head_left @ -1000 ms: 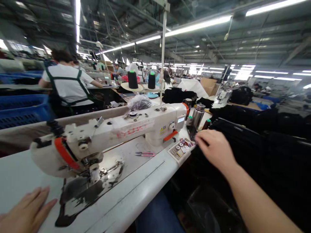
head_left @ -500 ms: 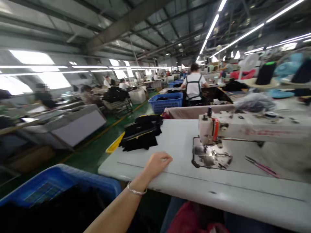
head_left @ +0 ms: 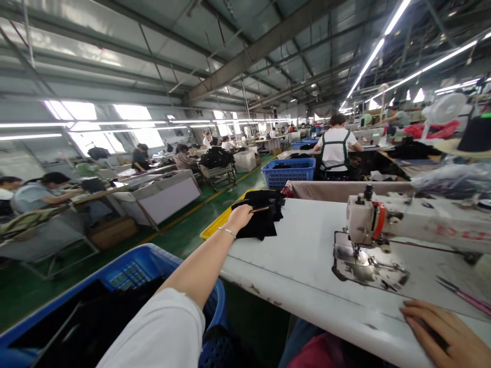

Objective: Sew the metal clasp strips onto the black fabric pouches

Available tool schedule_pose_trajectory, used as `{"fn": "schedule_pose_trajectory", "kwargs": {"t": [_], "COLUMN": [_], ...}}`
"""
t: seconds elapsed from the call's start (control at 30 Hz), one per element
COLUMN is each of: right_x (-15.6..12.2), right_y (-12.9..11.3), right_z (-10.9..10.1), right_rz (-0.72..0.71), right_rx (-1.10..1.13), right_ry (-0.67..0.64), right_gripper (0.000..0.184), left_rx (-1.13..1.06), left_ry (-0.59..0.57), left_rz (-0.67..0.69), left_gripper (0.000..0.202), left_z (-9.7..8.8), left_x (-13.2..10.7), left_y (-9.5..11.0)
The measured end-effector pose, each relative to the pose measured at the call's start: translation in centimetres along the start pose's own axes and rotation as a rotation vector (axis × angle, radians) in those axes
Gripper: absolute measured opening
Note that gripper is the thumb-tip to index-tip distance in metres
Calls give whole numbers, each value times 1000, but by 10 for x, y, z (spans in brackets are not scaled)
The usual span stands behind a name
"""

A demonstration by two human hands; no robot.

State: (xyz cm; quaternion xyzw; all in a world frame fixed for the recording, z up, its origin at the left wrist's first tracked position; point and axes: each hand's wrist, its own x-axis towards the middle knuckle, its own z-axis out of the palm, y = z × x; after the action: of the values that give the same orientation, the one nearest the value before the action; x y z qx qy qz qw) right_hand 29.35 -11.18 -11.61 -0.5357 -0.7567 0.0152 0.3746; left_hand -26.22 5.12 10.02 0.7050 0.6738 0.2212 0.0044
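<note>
My left hand (head_left: 240,216) is stretched out to the stack of black fabric pieces (head_left: 264,222) on the far left corner of the white sewing table (head_left: 299,245). Its fingers are closed on the near-left part of the top piece, beside a thin brownish strip (head_left: 261,209); the fingertips are partly hidden. At the lower right my right hand (head_left: 448,332) lies on the table edge, fingers extended and holding nothing. The sewing machine (head_left: 362,220) stands between the hands, farther back. Pink-handled snips (head_left: 466,296) lie just beyond the right hand.
A yellow basket (head_left: 215,225) sits under the fabric stack. Below my left arm is a blue basket (head_left: 153,255) filled with black material. Another blue basket (head_left: 289,174) stands in the aisle, near a seated person in a white shirt (head_left: 337,148). Several other people work at tables leftward.
My left hand has moved forward and left from the bare tabletop to the black fabric stack. My right hand has come into view at the lower right. The camera has turned left.
</note>
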Motion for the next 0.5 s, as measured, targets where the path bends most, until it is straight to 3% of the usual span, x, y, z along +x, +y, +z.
{"fn": "schedule_pose_trajectory", "kwargs": {"t": [0.17, 0.27, 0.37, 0.5], "right_x": [2, 13, 34, 71], "right_y": [3, -17, -79, -181], "right_z": [-6, -14, -34, -68], "right_rz": [-38, 25, 159, 169], "right_rx": [-40, 52, 226, 552], "right_ry": [-60, -65, -104, 19], "right_gripper": [39, 40, 40, 60], "left_rx": [-180, -375, -635, -923], "left_ry": [180, 234, 117, -160], "left_rz": [-70, -51, 2, 44], "left_gripper": [32, 23, 23, 28], "left_z": [-35, -62, -71, -49], "left_x": [-15, -43, -89, -153], "left_y": [28, 56, 90, 136]}}
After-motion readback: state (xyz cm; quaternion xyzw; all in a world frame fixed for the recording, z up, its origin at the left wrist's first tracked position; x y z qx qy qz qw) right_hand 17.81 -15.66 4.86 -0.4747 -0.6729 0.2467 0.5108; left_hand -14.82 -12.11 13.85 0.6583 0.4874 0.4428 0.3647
